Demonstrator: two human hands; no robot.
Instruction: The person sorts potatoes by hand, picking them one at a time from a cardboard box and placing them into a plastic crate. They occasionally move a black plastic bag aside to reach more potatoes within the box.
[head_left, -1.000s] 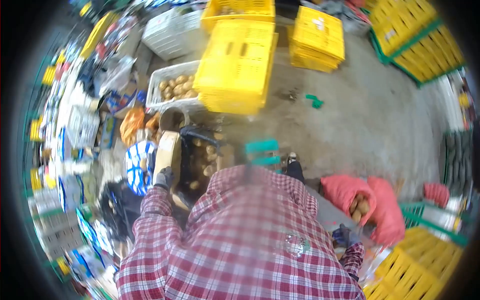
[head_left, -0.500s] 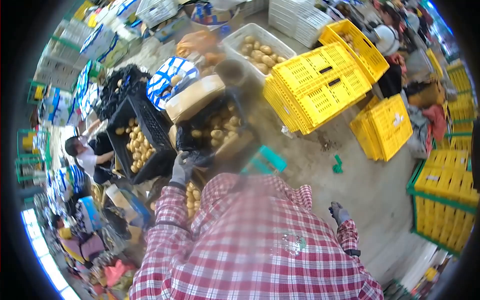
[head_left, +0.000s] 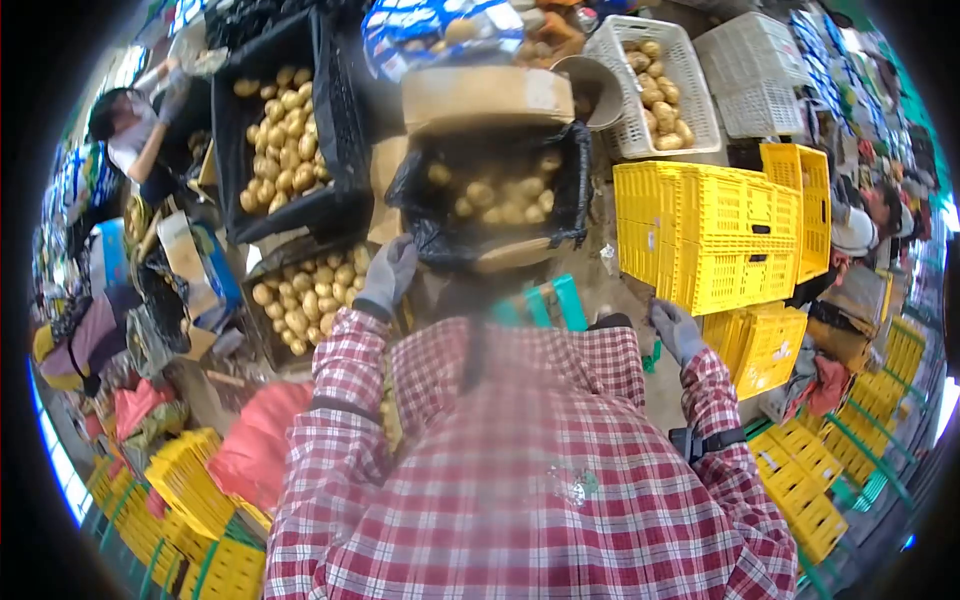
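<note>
My left hand [head_left: 390,274], in a grey glove, is at the near left corner of a cardboard box whose black plastic liner [head_left: 430,246] hangs over the rim. Its fingers point forward, partly extended, right beside the liner. Potatoes [head_left: 505,200] lie inside this box, and its raised cardboard flap [head_left: 488,95] stands at the far side. My right hand [head_left: 677,330], also gloved, hangs at my right side with loosely bent fingers and nothing visible in them. Yellow crates [head_left: 705,235] stand just beyond it.
On the left are a black-lined crate of potatoes [head_left: 345,150] and a lower box of potatoes [head_left: 315,300]. A person [head_left: 130,130] works beyond them. A white crate [head_left: 715,140] holds larger potatoes at the back right. A green plastic stool [head_left: 545,303] stands before me.
My view has turned right and come closer to the lined box, which now sits straight ahead. My right hand has moved forward, near the yellow crates. My left hand stays by the box corner.
</note>
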